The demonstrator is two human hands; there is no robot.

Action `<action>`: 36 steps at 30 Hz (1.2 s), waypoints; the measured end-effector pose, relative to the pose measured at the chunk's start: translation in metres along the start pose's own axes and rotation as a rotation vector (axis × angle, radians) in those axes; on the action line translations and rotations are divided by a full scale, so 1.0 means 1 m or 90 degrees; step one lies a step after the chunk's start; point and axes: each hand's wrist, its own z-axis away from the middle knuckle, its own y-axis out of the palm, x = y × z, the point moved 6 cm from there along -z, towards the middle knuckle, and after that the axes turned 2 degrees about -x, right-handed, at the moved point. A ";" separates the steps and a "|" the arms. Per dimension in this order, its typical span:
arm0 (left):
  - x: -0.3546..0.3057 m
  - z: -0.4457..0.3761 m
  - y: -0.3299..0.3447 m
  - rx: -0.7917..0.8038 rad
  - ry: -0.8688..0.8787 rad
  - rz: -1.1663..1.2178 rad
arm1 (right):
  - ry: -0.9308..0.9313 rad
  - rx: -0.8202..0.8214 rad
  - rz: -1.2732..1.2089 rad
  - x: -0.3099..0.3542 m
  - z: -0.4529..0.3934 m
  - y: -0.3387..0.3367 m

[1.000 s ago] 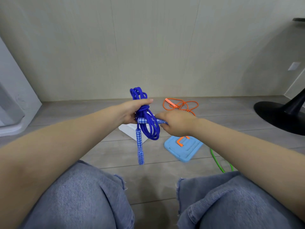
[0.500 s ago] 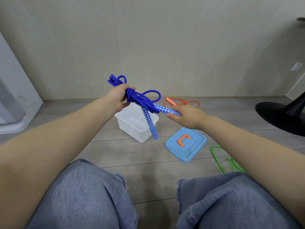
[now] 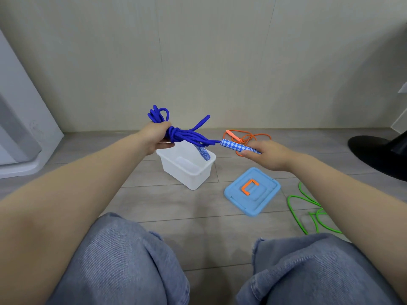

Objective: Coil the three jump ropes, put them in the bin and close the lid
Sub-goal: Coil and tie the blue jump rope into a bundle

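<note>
mid-frame, the left hand (image 3: 157, 134) grips the bundled blue jump rope (image 3: 187, 135) above the open white bin (image 3: 187, 170); the right hand (image 3: 267, 156) pinches its checkered handle (image 3: 236, 146), pulling the wrap taut. a weak tuck would likely let the coil spring loose in the bin. the orange rope (image 3: 246, 137) behind and the green rope (image 3: 306, 208), lower right, lie uncoiled beside the blue lid (image 3: 266, 195).

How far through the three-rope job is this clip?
Done: nothing is in the white plastic bin. In hand: left hand grips the bundled blue jump rope; right hand holds its checkered handle. Left: orange rope, green rope, light blue lid.
</note>
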 end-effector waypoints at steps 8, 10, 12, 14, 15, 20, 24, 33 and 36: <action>0.013 0.001 0.002 0.007 -0.034 -0.051 | 0.052 0.036 -0.111 -0.016 0.009 0.009; 0.010 0.002 0.004 0.005 -0.028 -0.048 | 0.041 0.030 -0.095 -0.017 0.011 0.006; 0.008 0.000 0.007 0.006 -0.026 -0.020 | 0.034 0.009 -0.070 -0.017 0.011 0.001; 0.007 -0.002 0.012 0.013 -0.028 -0.007 | 0.029 0.006 -0.034 -0.014 0.013 0.000; 0.007 -0.003 0.013 0.014 -0.028 -0.011 | 0.035 0.013 -0.013 -0.013 0.013 0.003; 0.012 -0.007 0.010 -0.004 -0.017 -0.020 | 0.081 0.068 0.073 -0.011 0.000 0.027; 0.020 -0.013 0.010 0.000 -0.021 -0.040 | 0.084 -0.011 -0.075 0.006 -0.021 0.026; 0.026 -0.047 0.053 0.053 -0.045 0.072 | 0.054 0.159 -0.259 0.061 -0.085 0.071; 0.037 -0.064 0.066 0.076 -0.111 0.159 | 0.115 0.075 -0.389 0.047 -0.110 0.075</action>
